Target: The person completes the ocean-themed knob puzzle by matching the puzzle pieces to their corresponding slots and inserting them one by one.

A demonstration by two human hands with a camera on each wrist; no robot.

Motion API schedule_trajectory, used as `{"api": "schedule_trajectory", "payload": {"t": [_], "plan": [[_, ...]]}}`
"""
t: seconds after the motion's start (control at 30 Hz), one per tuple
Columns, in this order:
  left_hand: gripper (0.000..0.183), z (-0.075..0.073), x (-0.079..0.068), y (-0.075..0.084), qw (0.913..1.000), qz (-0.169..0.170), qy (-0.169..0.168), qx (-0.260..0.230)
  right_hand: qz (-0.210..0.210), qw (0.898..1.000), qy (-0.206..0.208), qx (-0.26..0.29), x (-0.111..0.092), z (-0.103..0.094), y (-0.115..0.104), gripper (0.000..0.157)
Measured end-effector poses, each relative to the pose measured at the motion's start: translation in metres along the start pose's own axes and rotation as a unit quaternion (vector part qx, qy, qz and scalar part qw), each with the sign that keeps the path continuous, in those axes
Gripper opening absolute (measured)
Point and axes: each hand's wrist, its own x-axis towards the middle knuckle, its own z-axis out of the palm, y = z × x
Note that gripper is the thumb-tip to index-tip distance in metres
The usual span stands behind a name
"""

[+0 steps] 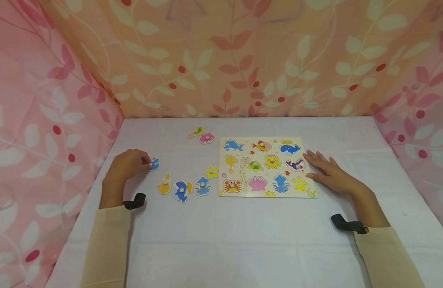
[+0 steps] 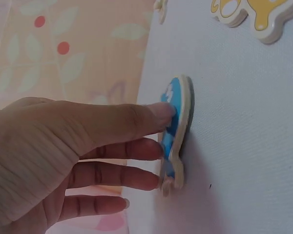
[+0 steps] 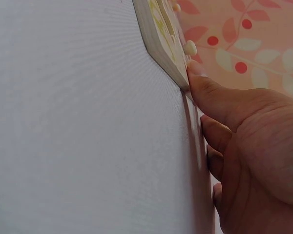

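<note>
My left hand (image 1: 129, 164) pinches a blue sea-animal puzzle piece (image 1: 155, 164) at the left of the table. In the left wrist view, the thumb and fingertips hold this piece (image 2: 175, 117) tilted up near the white cloth. The right hand (image 1: 331, 174) lies with fingers outstretched at the right edge of the wooden puzzle board (image 1: 250, 195). Its thumb touches the board's edge (image 3: 163, 61) in the right wrist view. On the board, a crab piece (image 1: 232, 186) and a purple whale piece (image 1: 295, 165) sit in their places.
Loose between left hand and board are a yellow seahorse-like piece (image 1: 164, 185), a blue whale piece (image 1: 181, 191), a blue squid piece (image 1: 203, 187) and a yellow starfish piece (image 1: 211, 173). Farther back, a turtle piece (image 1: 197, 132) touches or overlaps a pink shell piece (image 1: 207, 138). Floral curtains surround the table.
</note>
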Motion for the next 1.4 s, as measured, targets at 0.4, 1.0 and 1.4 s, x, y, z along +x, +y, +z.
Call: {"api": "schedule_trajectory", "payload": {"t": [0.4, 1.0, 1.4], "plan": [[0.027, 0.001, 0.001, 0.003, 0.9996, -0.001, 0.021, 0.020, 0.004, 1.000, -0.006, -0.005, -0.001, -0.002, -0.001, 0.081], [0.018, 0.002, 0.001, 0.005, 0.9994, 0.016, -0.013, -0.027, 0.003, 1.000, -0.007, 0.012, -0.001, -0.001, -0.001, 0.080], [0.015, 0.006, 0.006, -0.009, 0.9955, 0.057, -0.013, -0.074, 0.005, 1.000, -0.005, 0.010, -0.001, -0.001, -0.003, 0.080]]}}
